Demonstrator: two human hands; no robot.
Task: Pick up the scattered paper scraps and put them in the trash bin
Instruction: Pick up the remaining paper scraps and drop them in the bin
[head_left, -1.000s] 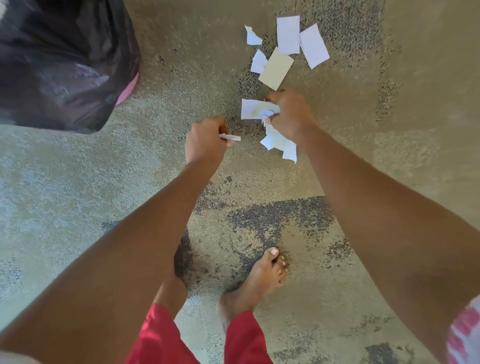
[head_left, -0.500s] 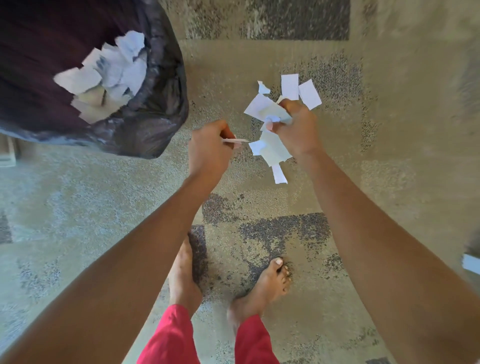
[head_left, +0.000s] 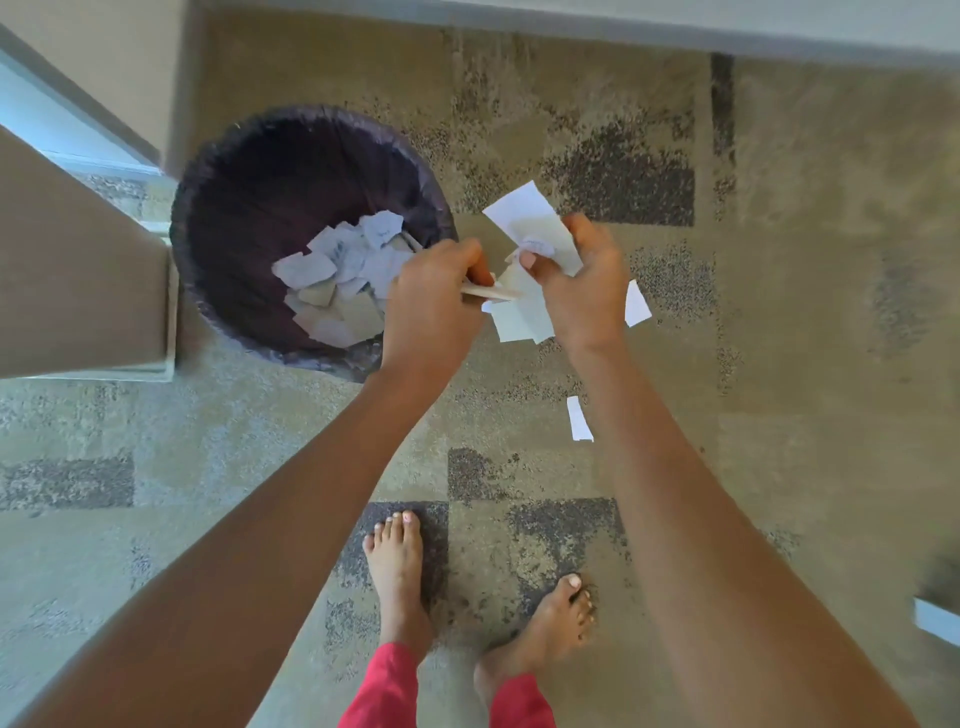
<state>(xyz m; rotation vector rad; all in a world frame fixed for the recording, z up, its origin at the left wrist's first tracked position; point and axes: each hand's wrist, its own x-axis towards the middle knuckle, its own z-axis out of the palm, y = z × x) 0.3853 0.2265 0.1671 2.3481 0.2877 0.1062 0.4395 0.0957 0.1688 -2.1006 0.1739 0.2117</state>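
The trash bin stands on the carpet, with paper scraps lying inside it. Just right of the bin, both hands meet: the left hand overlaps its rim, the right hand farther right. Nearer the person than the bin, a loose scrap lies on the carpet.

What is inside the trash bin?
The trash bin holds a pile of paper scraps on a dark liner. Whatever lies under the pile is hidden.

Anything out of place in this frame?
Yes. Two white scraps are loose, not in either hand's bunch: one on the carpet between the forearms, another just right of the right hand, possibly mid-fall. Neither is in the trash bin. The left hand grips a thin scrap.
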